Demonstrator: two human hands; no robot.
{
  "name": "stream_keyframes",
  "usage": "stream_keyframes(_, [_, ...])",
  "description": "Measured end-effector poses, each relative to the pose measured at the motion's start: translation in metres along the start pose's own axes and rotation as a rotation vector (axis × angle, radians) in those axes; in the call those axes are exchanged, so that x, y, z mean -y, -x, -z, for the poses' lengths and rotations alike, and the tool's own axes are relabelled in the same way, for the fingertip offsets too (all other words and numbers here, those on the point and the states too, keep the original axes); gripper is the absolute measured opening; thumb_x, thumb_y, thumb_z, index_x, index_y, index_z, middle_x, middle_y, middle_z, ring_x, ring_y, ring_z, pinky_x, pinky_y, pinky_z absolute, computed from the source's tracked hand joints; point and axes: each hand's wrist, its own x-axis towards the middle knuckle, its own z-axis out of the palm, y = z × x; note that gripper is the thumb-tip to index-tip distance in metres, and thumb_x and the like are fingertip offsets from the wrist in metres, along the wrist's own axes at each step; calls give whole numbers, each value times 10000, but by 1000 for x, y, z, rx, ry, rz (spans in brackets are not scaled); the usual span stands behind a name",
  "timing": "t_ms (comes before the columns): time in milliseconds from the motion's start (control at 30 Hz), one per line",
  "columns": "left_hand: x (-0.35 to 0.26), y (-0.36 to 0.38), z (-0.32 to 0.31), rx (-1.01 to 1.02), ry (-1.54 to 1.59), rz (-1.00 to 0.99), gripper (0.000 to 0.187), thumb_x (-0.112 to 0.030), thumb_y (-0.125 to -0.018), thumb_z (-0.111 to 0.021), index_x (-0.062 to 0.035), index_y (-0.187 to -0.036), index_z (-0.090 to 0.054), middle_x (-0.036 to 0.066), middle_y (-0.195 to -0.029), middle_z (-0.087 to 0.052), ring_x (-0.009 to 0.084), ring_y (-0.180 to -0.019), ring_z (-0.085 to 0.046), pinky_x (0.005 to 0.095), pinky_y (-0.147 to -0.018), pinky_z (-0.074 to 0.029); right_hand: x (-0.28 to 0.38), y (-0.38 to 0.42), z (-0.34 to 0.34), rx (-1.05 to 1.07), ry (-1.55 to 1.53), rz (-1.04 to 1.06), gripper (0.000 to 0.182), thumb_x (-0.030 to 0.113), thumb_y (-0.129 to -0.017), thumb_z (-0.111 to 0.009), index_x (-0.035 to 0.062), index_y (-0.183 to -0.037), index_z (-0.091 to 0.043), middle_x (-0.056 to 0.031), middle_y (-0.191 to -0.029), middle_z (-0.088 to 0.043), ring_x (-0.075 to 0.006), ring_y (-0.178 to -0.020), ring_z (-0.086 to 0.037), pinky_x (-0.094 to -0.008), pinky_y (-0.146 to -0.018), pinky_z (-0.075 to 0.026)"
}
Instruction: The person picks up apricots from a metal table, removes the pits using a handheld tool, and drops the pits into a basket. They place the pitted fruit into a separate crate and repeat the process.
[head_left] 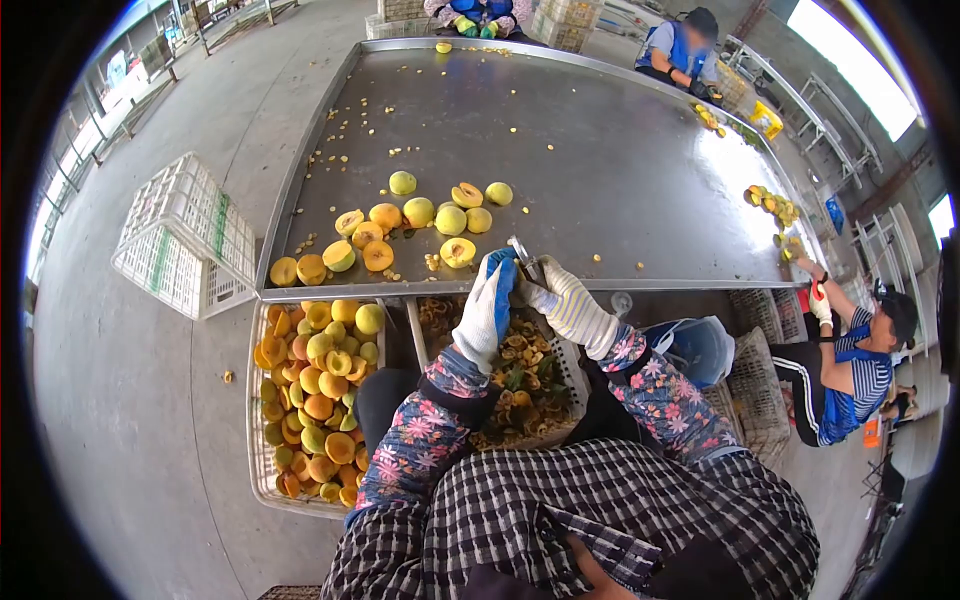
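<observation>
My left hand (486, 308), in a white and blue glove, is closed at the near edge of the metal table. What it holds is mostly hidden behind the fingers. My right hand (575, 308), in a white and yellow striped glove, is closed around a metal hand tool (522, 256) whose tip points toward the table. Both hands nearly touch each other. Just beyond them lie a cut yellow peach (458, 252) and several whole and halved peaches (418, 212). Below the hands is a crate of peelings and scraps (530, 375).
A white crate of peach halves (318, 400) stands at my left. The metal table (440, 120) carries scattered pits. Stacked empty crates (190, 240) sit on the floor at left. A blue bucket (695, 350) is at right. Other people work around the table, one close at right (860, 370).
</observation>
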Motion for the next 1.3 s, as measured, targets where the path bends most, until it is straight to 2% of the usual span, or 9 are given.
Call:
stream_keyframes(133, [2, 3, -3, 16, -34, 18, 339, -152, -1058, -355, 29, -1271, -545, 104, -1169, -585, 172, -1082, -558, 287, -979, -431, -18, -3, 10, -29, 268, 197, 221, 173, -979, -627, 65, -1154, -546, -16, -959, -603, -74, -846, -570, -235, -754, -517])
stream_keyframes(233, [-2, 0, -2, 41, -86, 24, 318, -154, -1061, -370, 28, -1239, -559, 114, -1152, -588, 194, -1033, -581, 302, -957, -446, 11, 12, 14, -46, -13, -294, 196, 192, -987, -598, 86, -1148, -561, 34, -794, -566, -48, -658, -522, -202, -569, -448])
stream_keyframes(333, [8, 3, -5, -6, 25, 25, 334, -186, -1065, -370, 21, -1250, -557, 104, -1164, -596, 185, -1039, -581, 305, -973, -443, 15, 20, -4, -233, -60, -199, 210, 242, -991, -603, 96, -1139, -573, 69, -684, -511, -33, -550, -463, -195, -476, -362])
stream_keyframes(467, [24, -1, -3, -62, 592, 288, 343, -205, -1070, -396, -15, -1322, -529, 60, -1165, -601, 141, -1057, -598, 282, -938, -499, 4, 29, 3, -133, 246, 97, 224, 247, -1002, -598, 71, -1137, -568, 61, -795, -562, -54, -662, -536, -235, -580, -447])
stream_keyframes(633, [5, 3, -4, 4, 462, 341, 349, -267, -1073, -416, -46, -1309, -549, 48, -1128, -622, 119, -998, -605, 275, -860, -528, 12, 37, 14, 35, 937, 249, 330, 305, -980, -610, 4, -1088, -532, -224, -859, -640, -388, -802, -655, -422, -675, -522])
stream_keyframes(800, [4, 8, -1, -16, 453, 412, 312, -208, -1045, -453, -47, -1291, -559, 47, -1100, -644, 142, -984, -627, 279, -851, -528, 6, 37, 16, 54, 1181, 251, 358, 302, -949, -635, -11, -1088, -529, -238, -863, -645, -424, -810, -651, -474, -677, -518])
stream_keyframes(900, [-7, 12, -2, 61, -161, 3, 322, -241, -1045, -469, -33, -1268, -571, 58, -1080, -663, 163, -984, -640, 292, -855, -529, -13, 38, 20, 64, 1123, 286, 366, 289, -930, -655, -19, -1084, -529, -243, -891, -648, -436, -814, -647, -479, -685, -519])
stream_keyframes(1100, [-9, 10, 4, 198, -342, -37, 229, -175, -1014, -540, -10, -1148, -625, 95, -1101, -692, 164, -968, -655, 306, -872, -525, -5, 46, 17, 95, 1155, 308, 368, 270, -918, -668, -29, -1079, -526, -252, -929, -651, -436, -819, -652, -480, -693, -527])
stream_keyframes(1300, [15, 10, 1, 92, 169, 263, 384, -292, -1071, -431, 28, -1150, -627, 108, -1049, -711, 164, -915, -670, 305, -837, -539, -43, 54, 9, -30, 1052, 305, 378, 260, -933, -646, -61, -1084, -515, -252, -738, -640, -432, -698, -654, -484, -593, -508])
